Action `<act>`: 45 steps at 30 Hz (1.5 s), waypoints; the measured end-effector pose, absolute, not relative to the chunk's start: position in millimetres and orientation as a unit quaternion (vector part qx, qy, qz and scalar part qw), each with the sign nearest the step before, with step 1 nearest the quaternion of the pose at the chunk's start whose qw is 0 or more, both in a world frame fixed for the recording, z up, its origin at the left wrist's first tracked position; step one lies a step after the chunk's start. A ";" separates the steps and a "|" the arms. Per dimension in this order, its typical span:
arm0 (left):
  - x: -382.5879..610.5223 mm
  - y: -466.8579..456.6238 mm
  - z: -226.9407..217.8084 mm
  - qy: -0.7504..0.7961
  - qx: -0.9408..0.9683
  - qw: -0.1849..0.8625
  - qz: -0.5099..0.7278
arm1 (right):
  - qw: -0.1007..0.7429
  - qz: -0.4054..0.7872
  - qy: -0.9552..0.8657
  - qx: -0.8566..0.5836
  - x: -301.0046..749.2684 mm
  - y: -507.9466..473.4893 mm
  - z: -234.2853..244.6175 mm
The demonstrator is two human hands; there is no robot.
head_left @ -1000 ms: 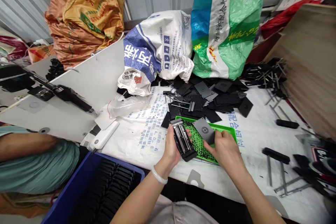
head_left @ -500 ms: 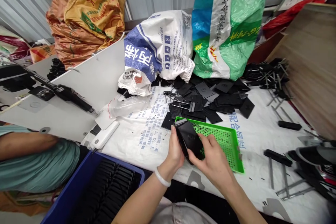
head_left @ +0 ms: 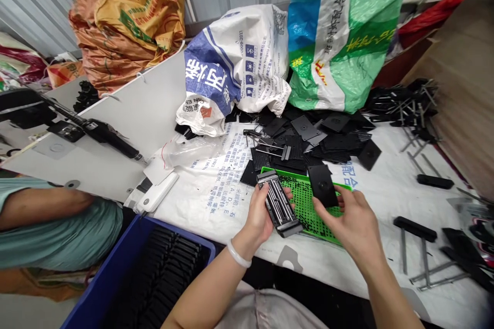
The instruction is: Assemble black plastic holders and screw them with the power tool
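Observation:
My left hand is closed around a black frame with metal rods, its open side with the parallel rods facing up. To the right, my right hand grips a flat black plate by its lower edge, thumb in front and fingers behind. The plate is tilted and apart from the frame. Beneath both hands lies a green perforated tray holding many tiny dark pieces, probably screws. A pile of black plates spreads just behind the tray.
A blue crate of stacked black parts stands at lower left. An electric screwdriver lies by the white panel. Black bars with metal rods rest at right. Woven sacks line the back. Another person's arm shows at left.
My right hand has moved right, lifting the black plate off the frame. The rods inside the frame in my left hand now show. The view has shifted slightly.

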State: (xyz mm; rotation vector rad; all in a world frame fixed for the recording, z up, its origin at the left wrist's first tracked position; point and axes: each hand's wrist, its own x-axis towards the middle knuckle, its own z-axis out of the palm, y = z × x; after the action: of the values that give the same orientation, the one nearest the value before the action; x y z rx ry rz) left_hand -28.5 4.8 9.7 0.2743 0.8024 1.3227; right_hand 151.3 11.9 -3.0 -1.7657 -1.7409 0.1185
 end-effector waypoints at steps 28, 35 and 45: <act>-65.5 -21.5 6.8 0.226 0.218 0.886 0.342 | 0.262 0.701 -0.560 -0.355 170.9 32.6 21.6; -44.3 -41.1 -2.8 0.310 0.259 0.851 0.335 | 0.180 0.481 -0.759 -0.401 171.9 29.5 32.4; -21.5 -42.1 5.6 0.356 0.244 0.844 0.319 | 0.274 0.456 -0.727 -0.435 158.7 0.2 27.6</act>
State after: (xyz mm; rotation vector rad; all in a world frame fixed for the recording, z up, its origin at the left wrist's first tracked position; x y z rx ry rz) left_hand -21.5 -42.1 5.6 0.5150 0.7509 0.6734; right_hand 158.7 0.2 27.6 -1.1688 -1.9553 1.2253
